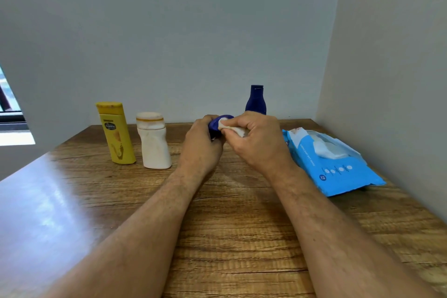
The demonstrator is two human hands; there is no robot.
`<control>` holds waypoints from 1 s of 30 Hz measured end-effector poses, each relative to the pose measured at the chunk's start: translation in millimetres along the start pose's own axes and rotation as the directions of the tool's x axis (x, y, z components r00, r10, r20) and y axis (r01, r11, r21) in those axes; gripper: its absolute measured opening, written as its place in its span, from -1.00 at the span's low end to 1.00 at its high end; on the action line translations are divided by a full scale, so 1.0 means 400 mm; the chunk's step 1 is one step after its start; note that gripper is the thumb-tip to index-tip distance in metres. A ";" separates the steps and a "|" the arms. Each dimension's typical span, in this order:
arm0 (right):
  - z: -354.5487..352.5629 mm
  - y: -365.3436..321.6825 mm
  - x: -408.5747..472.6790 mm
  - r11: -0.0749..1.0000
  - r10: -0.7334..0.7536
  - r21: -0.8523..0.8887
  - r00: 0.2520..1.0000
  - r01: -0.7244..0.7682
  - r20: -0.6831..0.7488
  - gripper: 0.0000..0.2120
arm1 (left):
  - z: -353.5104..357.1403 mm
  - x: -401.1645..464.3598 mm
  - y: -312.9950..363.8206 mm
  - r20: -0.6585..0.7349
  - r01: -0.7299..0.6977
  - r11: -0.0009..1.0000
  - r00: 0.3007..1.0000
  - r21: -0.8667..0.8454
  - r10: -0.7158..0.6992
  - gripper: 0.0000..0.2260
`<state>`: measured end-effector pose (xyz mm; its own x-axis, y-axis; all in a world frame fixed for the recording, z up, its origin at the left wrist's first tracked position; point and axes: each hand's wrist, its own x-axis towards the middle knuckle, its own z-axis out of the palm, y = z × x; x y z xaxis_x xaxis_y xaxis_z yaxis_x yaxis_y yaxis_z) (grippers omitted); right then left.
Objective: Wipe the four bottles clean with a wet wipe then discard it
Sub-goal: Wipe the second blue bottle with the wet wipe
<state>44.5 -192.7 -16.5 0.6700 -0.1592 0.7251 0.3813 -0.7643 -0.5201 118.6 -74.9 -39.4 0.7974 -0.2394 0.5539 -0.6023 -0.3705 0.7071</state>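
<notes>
Forearms reach out over the wood-grain counter [242, 237], where the left hand [202, 144] curls round a small dark-blue bottle [217, 123] held above the surface and the right hand [258, 139] pinches a crumpled white wet wipe [233, 128] against its top. Behind stand a yellow flat-capped bottle [117, 133], a dented white bottle [154, 143] and another dark-blue bottle [256, 100]. Right lies a soft blue wipes pack [331, 167], flap open, a white sheet showing.

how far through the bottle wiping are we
Midway at most. In hand: the left hand grips a small blue bottle while the right hand rubs it with a wet wipe. The yellow Vaseline bottle and white bottle still show brown grime. The dark blue bottle is unclear. Discarding remains.
</notes>
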 end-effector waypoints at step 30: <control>0.012 0.007 0.005 0.994 0.040 0.098 0.999 -0.041 0.015 -0.83 | -0.009 0.004 0.002 0.048 -0.033 0.992 0.998 0.125 0.027 -0.71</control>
<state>50.0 -192.1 -18.9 0.6945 -0.1801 0.6966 0.4136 -0.6923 -0.5913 119.1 -72.4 -36.3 0.7815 -0.2920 0.5514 -0.6191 -0.4718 0.6278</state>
